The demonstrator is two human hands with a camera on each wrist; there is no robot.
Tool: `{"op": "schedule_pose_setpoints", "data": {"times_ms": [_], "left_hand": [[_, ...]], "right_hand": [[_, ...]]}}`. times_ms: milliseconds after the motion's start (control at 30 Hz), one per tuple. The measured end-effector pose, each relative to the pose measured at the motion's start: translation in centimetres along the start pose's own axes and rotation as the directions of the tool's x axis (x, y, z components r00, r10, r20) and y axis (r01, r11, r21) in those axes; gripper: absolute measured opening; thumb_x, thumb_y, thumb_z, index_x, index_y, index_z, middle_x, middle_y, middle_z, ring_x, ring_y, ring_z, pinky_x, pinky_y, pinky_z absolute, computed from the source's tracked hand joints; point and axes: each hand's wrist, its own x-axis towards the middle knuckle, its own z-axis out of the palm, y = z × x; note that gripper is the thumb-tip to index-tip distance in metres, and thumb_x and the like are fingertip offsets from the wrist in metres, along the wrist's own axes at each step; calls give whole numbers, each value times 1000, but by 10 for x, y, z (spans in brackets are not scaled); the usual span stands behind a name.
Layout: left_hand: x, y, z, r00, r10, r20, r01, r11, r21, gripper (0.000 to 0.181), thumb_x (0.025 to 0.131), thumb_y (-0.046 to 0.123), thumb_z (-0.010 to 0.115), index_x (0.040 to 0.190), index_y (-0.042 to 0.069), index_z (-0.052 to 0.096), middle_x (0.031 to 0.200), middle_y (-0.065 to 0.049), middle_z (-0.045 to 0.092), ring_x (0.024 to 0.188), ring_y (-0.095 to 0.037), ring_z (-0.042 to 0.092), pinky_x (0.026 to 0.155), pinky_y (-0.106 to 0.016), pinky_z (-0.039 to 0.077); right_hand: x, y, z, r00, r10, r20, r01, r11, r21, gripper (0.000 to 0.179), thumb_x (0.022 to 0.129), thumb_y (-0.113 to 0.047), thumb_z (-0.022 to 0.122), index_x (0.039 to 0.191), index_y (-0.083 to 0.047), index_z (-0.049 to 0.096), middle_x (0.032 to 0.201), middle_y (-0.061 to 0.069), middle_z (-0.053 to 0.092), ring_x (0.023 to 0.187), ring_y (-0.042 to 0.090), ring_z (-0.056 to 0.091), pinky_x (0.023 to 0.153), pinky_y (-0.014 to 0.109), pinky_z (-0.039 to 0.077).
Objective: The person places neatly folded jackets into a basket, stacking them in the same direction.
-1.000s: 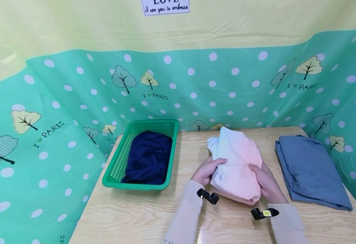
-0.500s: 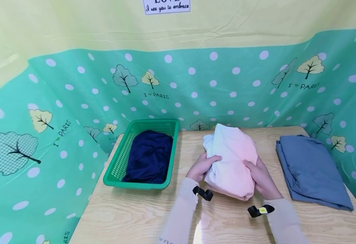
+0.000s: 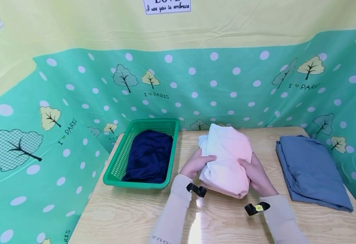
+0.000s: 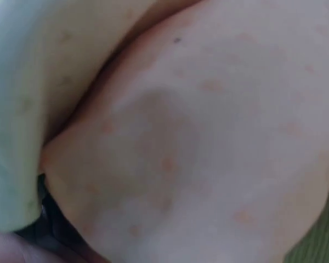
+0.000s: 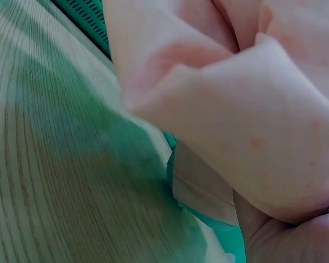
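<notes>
A folded bundle of soft cloth [image 3: 225, 159], fading from pale blue to pink, is held above the wooden table between two hands. My left hand [image 3: 195, 163] grips its left side, thumb lying on top and fingers hidden beneath. On the opposite side, my right hand [image 3: 257, 174] holds the pink edge the same way. Small orange specks show on the cloth [image 4: 208, 142] filling the left wrist view. From the right wrist, a drooping fold of the cloth [image 5: 252, 120] appears over the table, with part of the right hand [image 5: 296, 241] below it.
A green plastic basket [image 3: 111, 184] stands left of the hands, with a dark navy cloth [image 3: 149, 157] inside. To the right lies a folded grey-blue cloth [image 3: 312, 171] near the table's [image 3: 129, 217] edge. A patterned green and yellow curtain [image 3: 153, 84] hangs behind and at both sides.
Both hands have moved to the left and slightly away from me, carrying the cloth bundle closer to the basket. The basket and grey-blue cloth stay in place.
</notes>
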Motion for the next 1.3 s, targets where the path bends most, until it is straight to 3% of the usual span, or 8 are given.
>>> {"op": "schedule_pose_setpoints", "data": {"times_ms": [200,367,633,833,1300], "left_hand": [[-4,7,-5,999,48,-17,-48,999,-17,68,90,13,76,150,20,43,147,-3,56,137,-22,52,120,-43,37],[-7,9,-9,998,52,-37,-54,998,-41,71,89,9,77,150,21,43,148,-4,55,137,-22,51,120,-43,37],[-14,15,-15,996,58,-67,-65,992,-105,72,87,4,77,149,20,44,145,-6,57,132,-23,54,118,-42,40],[-20,19,-22,995,68,-78,-76,993,-92,76,87,5,77,151,21,41,147,-5,55,133,-22,53,118,-41,39],[-41,37,-45,988,102,-113,-107,994,-37,81,90,1,72,158,19,31,156,-8,45,143,-26,43,122,-45,33]], "right_hand": [[2,-5,5,1000,-6,8,6,1000,-13,67,109,-17,43,165,-16,6,154,16,34,100,-4,59,84,17,54],[2,-7,9,999,-34,30,34,999,1,68,109,-15,42,165,-19,4,161,17,29,104,-5,58,86,16,53],[6,-11,15,996,-72,47,71,997,22,66,109,-11,43,165,-15,7,156,20,34,98,-3,62,82,18,56],[6,-18,24,995,-84,55,81,995,59,66,108,-9,44,164,-11,10,156,21,34,99,-6,61,86,15,54],[10,-34,47,985,-125,122,128,992,-20,68,108,-12,45,166,-17,8,161,18,34,112,-2,57,90,13,52]]}}
